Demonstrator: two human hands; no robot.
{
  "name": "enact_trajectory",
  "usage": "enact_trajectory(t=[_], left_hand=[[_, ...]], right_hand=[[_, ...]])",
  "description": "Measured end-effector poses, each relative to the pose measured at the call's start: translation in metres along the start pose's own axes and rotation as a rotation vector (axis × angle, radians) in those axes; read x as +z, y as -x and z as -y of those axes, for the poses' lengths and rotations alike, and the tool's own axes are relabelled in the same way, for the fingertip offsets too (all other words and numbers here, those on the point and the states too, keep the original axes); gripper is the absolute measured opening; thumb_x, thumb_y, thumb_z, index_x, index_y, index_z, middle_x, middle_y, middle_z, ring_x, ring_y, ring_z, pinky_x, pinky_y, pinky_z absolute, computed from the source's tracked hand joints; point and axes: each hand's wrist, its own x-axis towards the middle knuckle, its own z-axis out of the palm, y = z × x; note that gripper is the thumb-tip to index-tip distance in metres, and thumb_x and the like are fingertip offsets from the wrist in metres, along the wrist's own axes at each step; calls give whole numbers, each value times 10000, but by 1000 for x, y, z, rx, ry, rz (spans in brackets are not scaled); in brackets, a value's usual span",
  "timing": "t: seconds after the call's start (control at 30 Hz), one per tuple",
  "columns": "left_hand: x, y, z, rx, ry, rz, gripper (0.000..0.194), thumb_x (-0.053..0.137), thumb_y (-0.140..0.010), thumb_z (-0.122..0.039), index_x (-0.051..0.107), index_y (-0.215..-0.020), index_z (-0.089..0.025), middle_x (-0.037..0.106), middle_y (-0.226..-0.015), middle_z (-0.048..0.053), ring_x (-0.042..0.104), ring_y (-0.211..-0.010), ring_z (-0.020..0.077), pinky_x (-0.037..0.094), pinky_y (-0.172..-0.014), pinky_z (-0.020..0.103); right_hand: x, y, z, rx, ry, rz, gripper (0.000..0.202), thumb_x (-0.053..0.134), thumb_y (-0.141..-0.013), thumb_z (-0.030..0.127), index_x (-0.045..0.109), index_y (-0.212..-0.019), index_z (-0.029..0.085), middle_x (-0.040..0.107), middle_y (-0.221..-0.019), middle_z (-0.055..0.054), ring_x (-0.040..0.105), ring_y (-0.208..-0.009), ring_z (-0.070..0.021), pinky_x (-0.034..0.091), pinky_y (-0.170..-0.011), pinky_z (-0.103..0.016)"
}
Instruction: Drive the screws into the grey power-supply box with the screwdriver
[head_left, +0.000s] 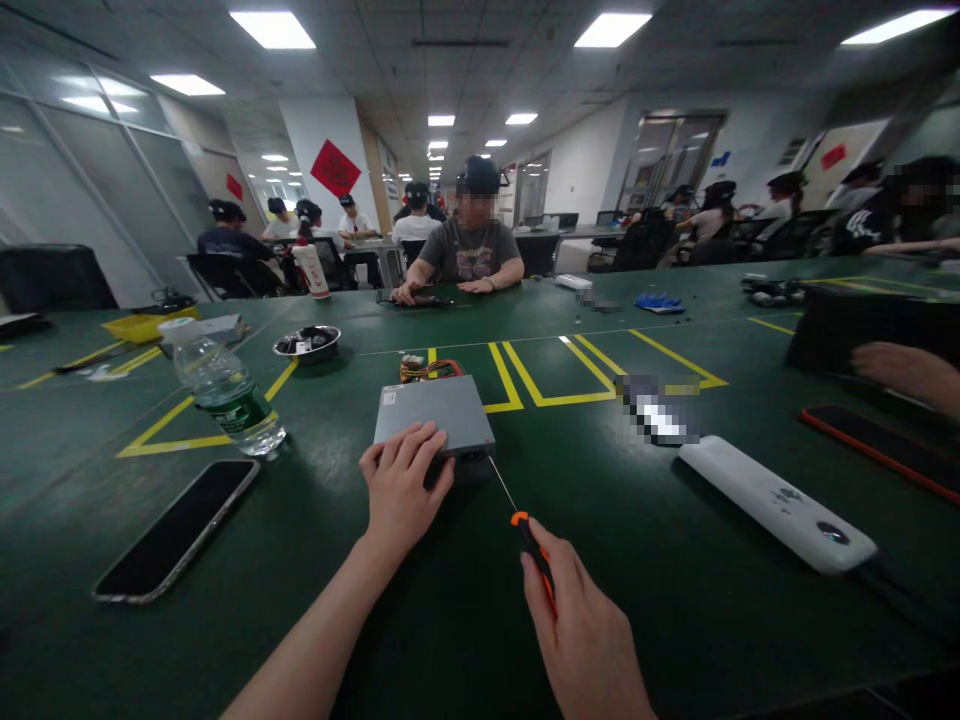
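Observation:
A grey metal box [457, 405] with a white label and a bundle of coloured wires [439, 370] at its far side lies on the green table. My left hand [409, 480] grips the box's near left part, fingers over its top and thumb at the near side. In my right hand [574, 610] is a screwdriver [534, 550] with an orange and black handle, fingers closed round it. Its thin shaft points up and left, and the tip meets the near right corner of the box. Whether it sits in a screw is too small to tell.
On the left are a phone [176, 530], a water bottle [232, 395] and a metal bowl [307, 343]. A white device [780, 505] and an orange-edged dark object [885, 450] lie right. A person [472, 245] sits opposite; another person's hand [911, 375] is at right.

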Motion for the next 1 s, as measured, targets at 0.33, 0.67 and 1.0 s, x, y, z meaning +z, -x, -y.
enact_trajectory(t=[0.33,0.67,1.0], left_hand=[[1,1,0,-13,6,7,256,540,-813,-301,560,-1067,-274,618,-1150,23,531,-1084,231,255,-862,422],[-1,0,-1,-15,18,7,255,538,-810,-290,568,-1063,-274,619,-1148,38,533,-1075,242,257,-858,425],[-1,1,0,-24,22,23,254,530,-820,-305,564,-1070,-271,611,-1162,36,520,-1089,242,259,-869,433]], right_hand=[[1,2,-2,105,-79,113,283,279,-926,302,469,-1087,169,595,-880,-85,649,-623,-167,522,-470,-239],[4,0,8,230,-139,66,286,325,-895,384,464,-1041,181,570,-908,-94,632,-580,-179,457,-397,-250],[-1,-8,8,707,-1017,325,298,409,-868,470,491,-860,183,511,-695,13,351,-375,-51,248,-362,-199]])
